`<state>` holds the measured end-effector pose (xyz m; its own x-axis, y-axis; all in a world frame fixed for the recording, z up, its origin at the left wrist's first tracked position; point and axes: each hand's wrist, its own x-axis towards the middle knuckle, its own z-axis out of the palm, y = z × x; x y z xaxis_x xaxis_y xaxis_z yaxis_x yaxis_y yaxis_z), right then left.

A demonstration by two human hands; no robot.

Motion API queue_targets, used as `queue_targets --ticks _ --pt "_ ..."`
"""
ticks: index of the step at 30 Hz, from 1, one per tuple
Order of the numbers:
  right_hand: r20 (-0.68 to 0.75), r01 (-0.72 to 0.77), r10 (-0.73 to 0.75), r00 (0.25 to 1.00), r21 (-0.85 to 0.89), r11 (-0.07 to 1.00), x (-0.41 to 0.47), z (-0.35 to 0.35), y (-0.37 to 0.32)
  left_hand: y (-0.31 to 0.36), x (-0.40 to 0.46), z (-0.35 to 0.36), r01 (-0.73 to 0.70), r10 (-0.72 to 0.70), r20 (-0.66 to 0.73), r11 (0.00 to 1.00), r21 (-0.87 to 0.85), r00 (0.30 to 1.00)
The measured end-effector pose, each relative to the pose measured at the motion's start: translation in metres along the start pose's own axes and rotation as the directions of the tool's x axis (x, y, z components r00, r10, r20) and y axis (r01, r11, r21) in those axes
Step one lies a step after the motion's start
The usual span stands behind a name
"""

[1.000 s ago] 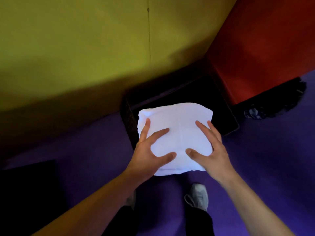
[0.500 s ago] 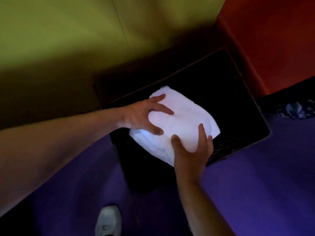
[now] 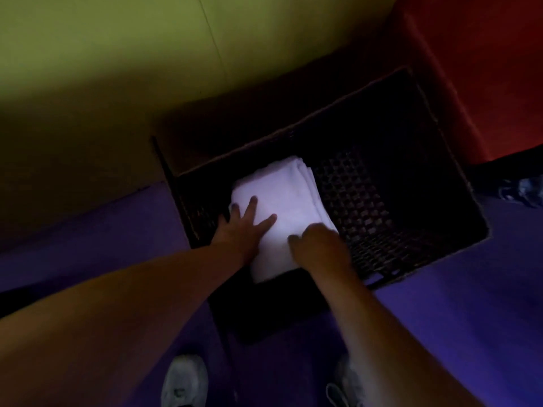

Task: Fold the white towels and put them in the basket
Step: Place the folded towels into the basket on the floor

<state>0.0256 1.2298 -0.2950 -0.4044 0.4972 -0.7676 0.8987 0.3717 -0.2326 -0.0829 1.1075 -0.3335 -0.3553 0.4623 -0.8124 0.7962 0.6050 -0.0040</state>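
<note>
Head view: folded towel [image 3: 289, 207] is set in the basket's [image 3: 411, 251] left corner, left hand [image 3: 244, 227] fingers spread flat on it, right hand [image 3: 318, 248] grip can't be told. Folds could get pulled loose if hands are yanked out.

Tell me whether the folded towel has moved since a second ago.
Yes. The folded white towel has gone down from above the dark basket into its left end.

One folded white towel [image 3: 289, 201], at 9 o'clock inside one dark basket [image 3: 458, 183]. Two hands: left hand [image 3: 239, 230], right hand [image 3: 320, 245]. Two pale shoes: left shoe [image 3: 183, 380], right shoe [image 3: 346, 383], at 6 o'clock.
</note>
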Motion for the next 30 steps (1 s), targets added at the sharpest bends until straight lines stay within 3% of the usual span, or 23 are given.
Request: queue_targets --ticks 3,6,8,10,13,18,22,25,30 --pt "-0.196 0.082 -0.070 0.978 0.055 0.995 0.023 -0.018 0.008 0.008 -0.002 -0.008 0.050 -0.045 0.027 0.974 -0.223 0.999" --pt "-0.023 0.065 -0.062 0.998 0.194 0.979 0.056 -0.011 0.009 0.027 -0.007 0.000 0.110 -0.109 0.024 0.930 -0.351 0.994" --pt "0.076 0.015 -0.050 0.996 0.411 0.911 0.078 0.001 0.010 0.039 -0.012 0.010 0.111 -0.112 0.014 0.948 -0.298 0.994" --pt "0.060 -0.002 -0.029 0.998 0.456 0.890 0.095 0.015 0.015 0.045 -0.013 0.017 0.101 -0.105 -0.003 0.963 -0.251 0.994" --pt "0.030 0.014 -0.026 0.999 0.355 0.935 0.107 0.021 0.017 0.041 -0.014 0.021 0.089 -0.094 -0.022 0.980 -0.180 0.995" --pt "0.086 0.119 -0.145 0.986 0.250 0.961 0.109 0.020 0.016 0.029 -0.019 0.020 0.118 -0.120 -0.011 0.987 -0.105 0.993" --pt "-0.113 0.194 -0.184 0.977 0.088 0.977 0.078 0.005 0.009 0.028 -0.035 0.011 0.089 -0.094 -0.033 0.987 -0.130 0.995" --pt "-0.316 0.407 -0.399 0.861 -0.042 0.912 0.035 -0.018 0.003 0.031 -0.061 -0.006 0.063 -0.085 -0.149 0.987 -0.147 0.985" --pt "-0.368 0.572 -0.582 0.726 -0.147 0.807 -0.044 -0.055 -0.004 0.032 -0.129 -0.040 -0.007 -0.128 -0.464 0.960 -0.279 0.877"
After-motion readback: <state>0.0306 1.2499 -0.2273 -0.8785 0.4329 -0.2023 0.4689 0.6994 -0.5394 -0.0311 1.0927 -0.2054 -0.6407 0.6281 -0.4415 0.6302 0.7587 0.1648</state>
